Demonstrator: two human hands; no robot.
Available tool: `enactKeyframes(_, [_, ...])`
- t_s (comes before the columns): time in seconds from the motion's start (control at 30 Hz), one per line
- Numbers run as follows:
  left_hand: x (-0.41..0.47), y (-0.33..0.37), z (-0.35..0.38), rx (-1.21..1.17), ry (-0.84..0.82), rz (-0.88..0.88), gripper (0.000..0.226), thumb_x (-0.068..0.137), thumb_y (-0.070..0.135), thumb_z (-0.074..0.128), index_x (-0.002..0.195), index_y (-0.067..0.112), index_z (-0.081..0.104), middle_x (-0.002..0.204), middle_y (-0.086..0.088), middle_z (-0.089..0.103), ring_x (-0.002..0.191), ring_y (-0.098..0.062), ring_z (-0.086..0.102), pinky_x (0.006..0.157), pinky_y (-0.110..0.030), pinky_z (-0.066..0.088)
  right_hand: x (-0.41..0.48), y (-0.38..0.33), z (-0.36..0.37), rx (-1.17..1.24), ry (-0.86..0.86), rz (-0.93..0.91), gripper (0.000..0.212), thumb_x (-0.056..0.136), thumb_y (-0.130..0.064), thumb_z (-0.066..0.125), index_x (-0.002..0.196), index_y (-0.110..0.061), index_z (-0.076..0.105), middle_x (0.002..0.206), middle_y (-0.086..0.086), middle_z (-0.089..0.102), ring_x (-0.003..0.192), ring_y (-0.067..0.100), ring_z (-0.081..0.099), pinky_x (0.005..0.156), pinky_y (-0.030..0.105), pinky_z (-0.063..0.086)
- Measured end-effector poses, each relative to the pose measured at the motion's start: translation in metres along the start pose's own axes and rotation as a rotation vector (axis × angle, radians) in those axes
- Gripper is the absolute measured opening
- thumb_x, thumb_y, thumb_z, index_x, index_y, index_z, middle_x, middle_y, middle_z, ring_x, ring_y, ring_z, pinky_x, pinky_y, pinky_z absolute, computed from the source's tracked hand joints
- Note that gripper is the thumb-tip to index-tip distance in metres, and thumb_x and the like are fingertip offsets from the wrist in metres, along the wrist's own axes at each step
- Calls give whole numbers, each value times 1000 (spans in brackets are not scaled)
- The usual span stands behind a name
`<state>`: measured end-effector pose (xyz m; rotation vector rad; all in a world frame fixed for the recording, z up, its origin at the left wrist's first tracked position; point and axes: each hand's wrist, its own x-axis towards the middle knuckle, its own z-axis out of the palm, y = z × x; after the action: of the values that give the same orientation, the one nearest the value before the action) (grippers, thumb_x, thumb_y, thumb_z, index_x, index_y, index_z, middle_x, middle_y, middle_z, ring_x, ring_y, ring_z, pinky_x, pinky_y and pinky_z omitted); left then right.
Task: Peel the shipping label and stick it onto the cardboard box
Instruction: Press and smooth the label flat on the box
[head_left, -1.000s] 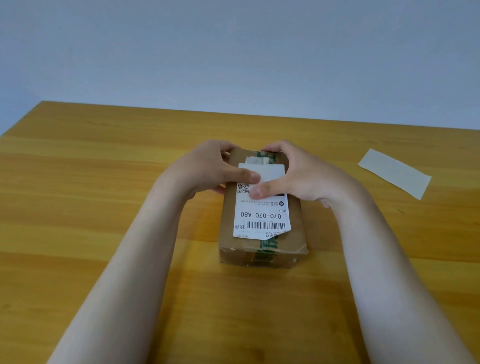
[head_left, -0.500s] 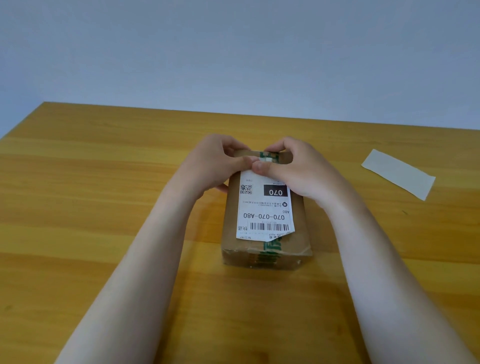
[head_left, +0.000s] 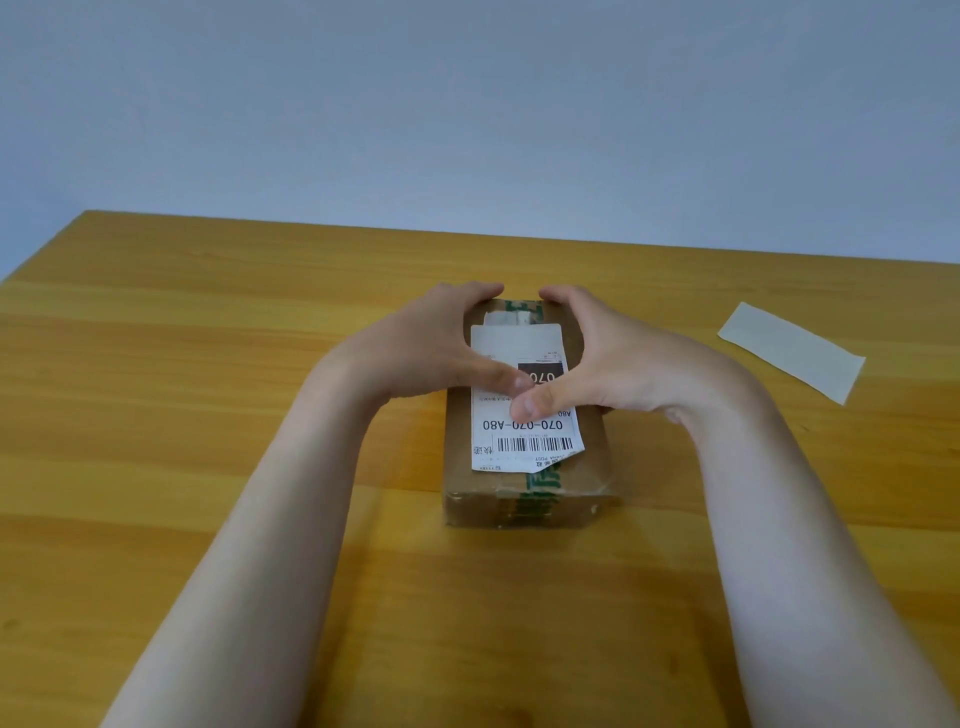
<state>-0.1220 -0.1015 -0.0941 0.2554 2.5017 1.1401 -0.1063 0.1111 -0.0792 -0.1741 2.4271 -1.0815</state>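
A brown cardboard box (head_left: 592, 457) with green printed tape stands on the wooden table (head_left: 208, 415) in the middle of the view. The white shipping label (head_left: 514, 343), printed with a barcode and "070-070-A80", lies flat on the box's top. My left hand (head_left: 431, 343) grips the box's far left side, its thumb pressing on the label's middle. My right hand (head_left: 618, 358) grips the far right side, thumb also pressing on the label. The label's near right corner looks slightly lifted.
A pale strip of backing paper (head_left: 792, 351) lies on the table at the right, apart from the box. A plain blue-grey wall (head_left: 467, 104) rises behind the table's far edge.
Both thumbs have slid from the label's far edge toward me along the label to its middle. The box and backing paper have stayed in place.
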Motion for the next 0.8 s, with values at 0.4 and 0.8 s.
enactKeyframes(0.4, [8, 4, 15, -109, 255, -24, 50, 77, 41, 90, 121, 28, 69, 109, 8, 72, 97, -11, 71, 79, -33, 60, 11, 3, 7, 70, 173, 1, 83, 63, -55, 95, 129, -36, 49, 108, -12, 66, 90, 14, 74, 72, 46, 66])
enactKeyframes(0.8, [9, 8, 18, -171, 286, -115, 27, 80, 42, 87, 98, 25, 74, 87, 5, 70, 66, -13, 67, 44, -23, 45, 17, 8, 10, 112, 266, -53, 50, 73, -51, 92, 106, -30, 61, 108, -7, 67, 82, 20, 75, 44, 32, 55])
